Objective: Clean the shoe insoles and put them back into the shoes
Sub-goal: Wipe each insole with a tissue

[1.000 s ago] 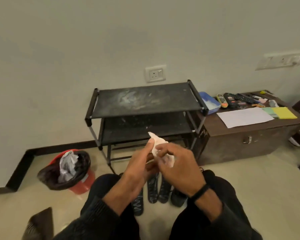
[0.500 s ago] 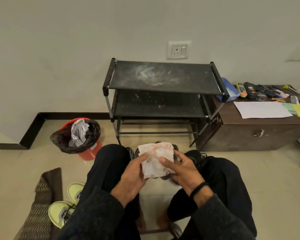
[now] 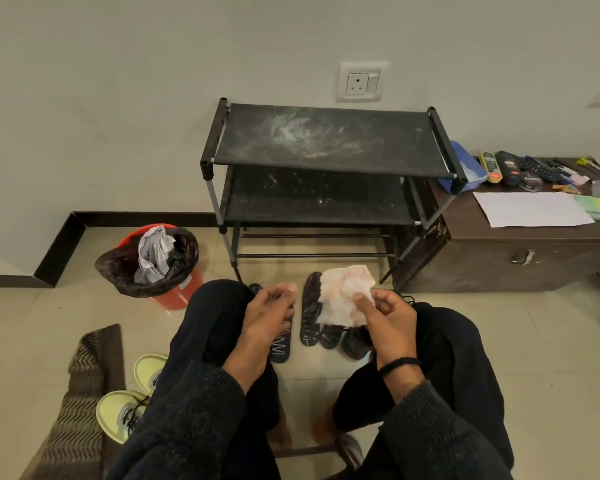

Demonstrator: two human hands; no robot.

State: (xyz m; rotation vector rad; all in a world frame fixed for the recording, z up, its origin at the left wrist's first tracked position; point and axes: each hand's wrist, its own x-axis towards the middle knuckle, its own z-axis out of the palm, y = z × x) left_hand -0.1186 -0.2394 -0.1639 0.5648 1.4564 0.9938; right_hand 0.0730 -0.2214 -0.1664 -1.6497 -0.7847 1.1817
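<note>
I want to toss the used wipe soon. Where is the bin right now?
The bin stands on the floor at the left of the head view, left of the shoe rack and just beyond the person's left knee.

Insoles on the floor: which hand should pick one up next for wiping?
Left, likely. The left hand is empty and hangs above an insole; the right hand pinches the wipe.
</note>
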